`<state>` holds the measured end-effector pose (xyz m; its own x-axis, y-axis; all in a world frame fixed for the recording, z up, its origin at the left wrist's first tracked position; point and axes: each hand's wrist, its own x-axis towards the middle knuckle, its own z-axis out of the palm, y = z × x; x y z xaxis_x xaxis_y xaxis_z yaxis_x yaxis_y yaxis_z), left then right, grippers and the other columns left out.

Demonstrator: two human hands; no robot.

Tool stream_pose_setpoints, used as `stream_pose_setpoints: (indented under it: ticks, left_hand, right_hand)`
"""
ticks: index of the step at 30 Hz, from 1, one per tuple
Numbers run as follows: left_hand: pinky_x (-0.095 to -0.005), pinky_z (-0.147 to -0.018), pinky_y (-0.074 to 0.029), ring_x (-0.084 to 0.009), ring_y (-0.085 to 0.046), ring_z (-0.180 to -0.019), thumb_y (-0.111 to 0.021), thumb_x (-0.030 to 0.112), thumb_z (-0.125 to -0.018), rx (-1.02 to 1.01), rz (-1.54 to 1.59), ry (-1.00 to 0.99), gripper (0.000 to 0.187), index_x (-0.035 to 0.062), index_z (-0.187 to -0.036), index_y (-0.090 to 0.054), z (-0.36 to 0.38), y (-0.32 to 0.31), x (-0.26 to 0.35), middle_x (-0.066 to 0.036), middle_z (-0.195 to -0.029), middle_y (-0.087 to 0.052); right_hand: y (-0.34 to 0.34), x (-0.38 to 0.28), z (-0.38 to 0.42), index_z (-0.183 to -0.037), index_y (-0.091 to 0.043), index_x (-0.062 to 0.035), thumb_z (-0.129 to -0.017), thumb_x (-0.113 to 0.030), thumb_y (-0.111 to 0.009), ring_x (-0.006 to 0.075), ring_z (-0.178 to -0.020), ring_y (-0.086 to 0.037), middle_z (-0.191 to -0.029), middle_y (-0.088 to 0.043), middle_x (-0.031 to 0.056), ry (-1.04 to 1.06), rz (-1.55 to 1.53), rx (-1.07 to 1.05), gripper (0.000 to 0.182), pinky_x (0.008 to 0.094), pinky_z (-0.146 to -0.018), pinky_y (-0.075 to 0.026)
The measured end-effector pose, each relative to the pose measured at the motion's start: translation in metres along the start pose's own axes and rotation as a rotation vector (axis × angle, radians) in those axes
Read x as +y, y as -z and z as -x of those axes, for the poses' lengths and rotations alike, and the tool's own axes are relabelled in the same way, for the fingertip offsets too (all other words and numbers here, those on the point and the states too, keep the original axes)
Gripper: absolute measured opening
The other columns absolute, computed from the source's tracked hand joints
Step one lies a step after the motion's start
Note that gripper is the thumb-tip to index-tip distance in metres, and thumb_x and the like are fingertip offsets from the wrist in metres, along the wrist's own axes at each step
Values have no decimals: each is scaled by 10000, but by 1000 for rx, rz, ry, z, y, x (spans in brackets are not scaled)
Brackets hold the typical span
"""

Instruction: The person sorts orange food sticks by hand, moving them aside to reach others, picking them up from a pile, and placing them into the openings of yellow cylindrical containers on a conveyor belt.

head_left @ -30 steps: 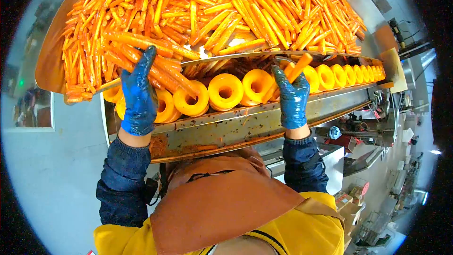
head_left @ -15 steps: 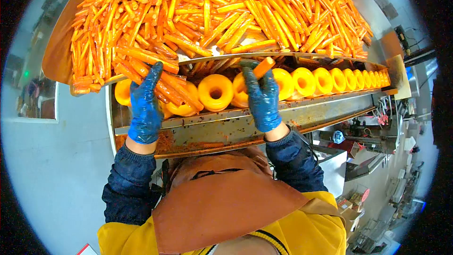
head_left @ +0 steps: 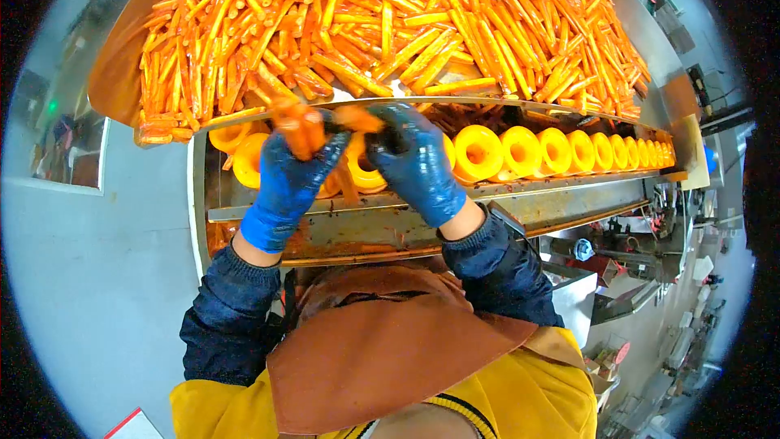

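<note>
My left hand [head_left: 292, 187], in a blue glove, is closed around a small bunch of glossy orange sticks [head_left: 299, 128], blurred by motion; one end hangs below the palm. Close beside it, my right hand [head_left: 418, 167], gloved too, has its thumb and fingers bent toward a short orange stick [head_left: 357, 119] that it pinches. Both hands hover over a row of yellow funnel-like rings [head_left: 478, 153] with round holes, hiding some of them. Beyond the hands lies a large heap of similar orange sticks [head_left: 390, 24].
A curved metal tray [head_left: 114, 81] holds the heap, its near lip just past the rings. A stained metal ledge [head_left: 390, 223] runs along the near side. A brown apron [head_left: 390, 349] covers my front. Equipment and boxes [head_left: 605, 358] stand at the right.
My right hand has moved left with a stick, up to my left hand. My left hand has shifted slightly right and turned its bunch more upright. The view has shifted a little.
</note>
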<state>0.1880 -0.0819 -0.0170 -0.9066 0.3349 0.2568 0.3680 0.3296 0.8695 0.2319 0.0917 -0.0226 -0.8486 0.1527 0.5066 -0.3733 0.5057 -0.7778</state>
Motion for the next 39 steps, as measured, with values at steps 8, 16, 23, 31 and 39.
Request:
stream_pose_setpoints:
  ticks: [8,16,23,31,39]
  left_hand:
    - [-299,-721,-516,-160,-633,-801,-768,38,-760,174,-200,-146,268,13,-984,-624,-6,4,-36,-59,-927,-661]
    - [-271,-869,-479,-130,-587,-993,-616,-16,-867,76,494,191,206,5,-1071,-623,5,9,-21,-45,-1031,-641]
    - [-263,-780,-490,-104,-598,-865,-620,54,-886,142,501,235,169,38,-1053,-637,17,25,-32,-14,-964,-642]
    - [-349,-714,-512,-238,-667,-791,-684,232,-839,-104,-144,195,303,-9,-1016,-630,20,38,-51,-138,-849,-680]
    - [-287,-898,-445,-136,-581,-981,-586,158,-916,40,566,294,337,1,-1215,-591,20,28,-35,-39,-1099,-636]
  right_hand:
    - [10,34,33,-1158,-597,-66,-748,-221,-758,321,-909,-633,-1059,-622,185,-136,227,-72,467,373,-747,-514]
    - [37,38,38,-1105,-621,-56,-792,-161,-717,303,-967,-619,-1051,-632,159,-221,226,-37,344,355,-804,-508]
    - [51,36,31,-1087,-638,-51,-802,-115,-713,262,-938,-629,-1039,-646,137,-261,153,-16,301,334,-809,-504]
    - [92,59,-30,-1091,-657,-54,-830,-148,-689,237,-934,-641,-1051,-658,137,-167,288,38,280,326,-809,-504]
    - [107,126,-65,-1052,-674,-91,-841,-245,-659,272,-944,-639,-1047,-658,126,-162,517,83,261,350,-845,-498]
